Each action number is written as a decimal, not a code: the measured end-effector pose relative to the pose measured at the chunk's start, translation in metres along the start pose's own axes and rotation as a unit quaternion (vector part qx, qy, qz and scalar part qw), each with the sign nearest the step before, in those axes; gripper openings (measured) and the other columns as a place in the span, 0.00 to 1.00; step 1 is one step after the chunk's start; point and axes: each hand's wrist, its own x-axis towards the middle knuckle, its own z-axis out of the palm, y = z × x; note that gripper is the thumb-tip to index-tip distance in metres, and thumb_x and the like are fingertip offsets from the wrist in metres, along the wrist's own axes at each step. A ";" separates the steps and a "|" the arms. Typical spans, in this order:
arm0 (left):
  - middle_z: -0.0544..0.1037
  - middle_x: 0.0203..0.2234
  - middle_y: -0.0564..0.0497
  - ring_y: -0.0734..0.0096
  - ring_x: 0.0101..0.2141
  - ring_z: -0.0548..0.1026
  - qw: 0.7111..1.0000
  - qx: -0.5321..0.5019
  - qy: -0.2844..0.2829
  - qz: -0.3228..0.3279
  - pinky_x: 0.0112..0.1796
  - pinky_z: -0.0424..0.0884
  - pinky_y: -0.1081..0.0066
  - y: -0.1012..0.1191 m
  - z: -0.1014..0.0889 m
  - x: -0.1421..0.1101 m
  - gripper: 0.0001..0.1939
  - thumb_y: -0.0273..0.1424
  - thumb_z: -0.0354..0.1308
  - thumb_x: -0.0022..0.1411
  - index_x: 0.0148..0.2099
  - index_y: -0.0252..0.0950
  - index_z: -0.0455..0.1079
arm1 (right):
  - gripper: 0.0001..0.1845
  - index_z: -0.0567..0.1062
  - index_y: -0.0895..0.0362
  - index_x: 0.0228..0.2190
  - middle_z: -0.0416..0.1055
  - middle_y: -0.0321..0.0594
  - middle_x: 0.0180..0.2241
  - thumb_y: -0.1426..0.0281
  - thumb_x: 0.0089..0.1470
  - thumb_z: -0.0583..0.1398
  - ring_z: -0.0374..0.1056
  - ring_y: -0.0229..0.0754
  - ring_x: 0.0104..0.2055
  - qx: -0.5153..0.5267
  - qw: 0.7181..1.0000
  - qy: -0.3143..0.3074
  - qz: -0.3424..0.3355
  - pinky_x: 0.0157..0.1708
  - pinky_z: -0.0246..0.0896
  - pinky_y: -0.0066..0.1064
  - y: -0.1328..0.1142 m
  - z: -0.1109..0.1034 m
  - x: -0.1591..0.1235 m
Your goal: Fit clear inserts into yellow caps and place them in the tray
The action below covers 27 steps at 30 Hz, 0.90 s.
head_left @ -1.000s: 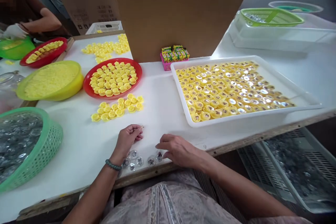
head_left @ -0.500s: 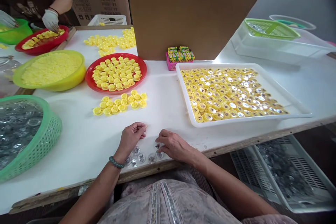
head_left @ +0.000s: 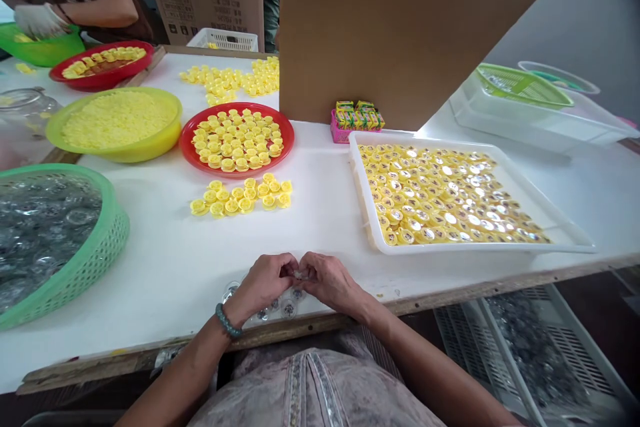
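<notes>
Fingers point(head_left: 286, 267) of both hands are together in front of me, pinched on one small clear piece point(head_left: 299, 275). Do you see it?

I see it only a little, because the fingertips point(head_left: 292, 266) cover most of it. It is held just above the table point(head_left: 320, 227), near the front edge. The left hand point(head_left: 265, 281) and the right hand point(head_left: 327, 282) meet there. I think so small a piece needs support from two sides.

What lies below the hands?

Some clear round domes point(head_left: 289, 308) lie on the table, partly under the hands and close to the person's body. Maybe they are kept there for easy reach. More clear pieces point(head_left: 45, 233) fill the green plastic basket point(head_left: 85, 263) on the left.

And the yellow things?

A small group of yellow plastic caps point(head_left: 240, 197) lies on the table ahead of the hands, apart from them. Behind this group is a red plate point(head_left: 235, 171) with more caps. On the right, a white plastic tray point(head_left: 450, 248) holds many caps, packed closely. I think it stands there so the arms can reach it easily.
</notes>
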 end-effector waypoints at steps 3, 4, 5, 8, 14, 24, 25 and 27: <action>0.74 0.23 0.54 0.69 0.26 0.71 0.993 -0.103 0.042 -0.031 0.28 0.64 0.73 -0.003 0.000 -0.002 0.03 0.27 0.58 0.49 0.30 0.37 0.71 | 0.08 0.69 0.57 0.28 0.66 0.32 0.24 0.68 0.48 0.63 0.60 0.33 0.25 0.065 0.997 0.037 0.018 0.25 0.53 0.24 -0.004 0.001 0.002; 0.74 0.23 0.53 0.69 0.26 0.70 0.988 -0.139 0.059 -0.032 0.29 0.65 0.73 -0.003 0.000 -0.002 0.02 0.28 0.59 0.49 0.30 0.37 0.70 | 0.07 0.70 0.57 0.28 0.67 0.33 0.25 0.68 0.48 0.62 0.61 0.33 0.26 0.091 0.994 0.052 0.022 0.26 0.54 0.24 -0.006 0.000 0.004; 0.73 0.23 0.53 0.69 0.26 0.70 0.982 -0.170 0.077 -0.031 0.29 0.65 0.73 -0.003 0.000 -0.003 0.03 0.30 0.60 0.49 0.29 0.36 0.70 | 0.06 0.70 0.57 0.28 0.67 0.33 0.25 0.69 0.48 0.62 0.62 0.34 0.27 0.117 0.990 0.069 0.028 0.27 0.55 0.24 -0.008 -0.001 0.005; 0.72 0.23 0.53 0.71 0.26 0.69 0.962 -0.241 0.127 -0.020 0.30 0.65 0.73 0.001 -0.002 -0.005 0.07 0.32 0.63 0.49 0.29 0.35 0.69 | 0.05 0.71 0.57 0.28 0.69 0.34 0.26 0.71 0.46 0.63 0.63 0.34 0.28 0.187 0.975 0.110 0.048 0.29 0.57 0.25 -0.014 -0.004 0.009; 0.72 0.24 0.54 0.74 0.27 0.69 0.919 -0.355 0.169 0.002 0.32 0.67 0.75 0.015 -0.002 -0.008 0.10 0.31 0.65 0.48 0.30 0.34 0.68 | 0.10 0.71 0.58 0.26 0.69 0.35 0.24 0.65 0.46 0.65 0.63 0.35 0.27 0.325 0.934 0.134 0.068 0.30 0.59 0.27 -0.013 0.000 0.012; 0.75 0.28 0.51 0.69 0.33 0.74 0.860 -0.484 0.152 -0.052 0.35 0.67 0.73 0.025 0.004 -0.008 0.13 0.31 0.66 0.48 0.31 0.34 0.64 | 0.11 0.69 0.58 0.31 0.71 0.38 0.27 0.62 0.51 0.61 0.68 0.39 0.31 0.394 0.910 0.125 0.037 0.36 0.64 0.33 -0.020 -0.002 0.015; 0.75 0.28 0.51 0.69 0.33 0.74 0.860 -0.486 0.149 -0.053 0.35 0.67 0.73 0.025 0.004 -0.008 0.13 0.31 0.66 0.48 0.31 0.34 0.64 | 0.12 0.69 0.58 0.32 0.71 0.38 0.27 0.62 0.51 0.61 0.68 0.39 0.31 0.391 0.911 0.122 0.033 0.36 0.64 0.33 -0.020 -0.003 0.015; 0.76 0.28 0.50 0.68 0.33 0.74 0.860 -0.487 0.144 -0.053 0.36 0.67 0.73 0.024 0.005 -0.008 0.12 0.31 0.66 0.49 0.31 0.34 0.64 | 0.11 0.69 0.57 0.32 0.70 0.38 0.27 0.62 0.51 0.61 0.67 0.38 0.31 0.381 0.916 0.122 0.028 0.35 0.64 0.32 -0.020 -0.005 0.016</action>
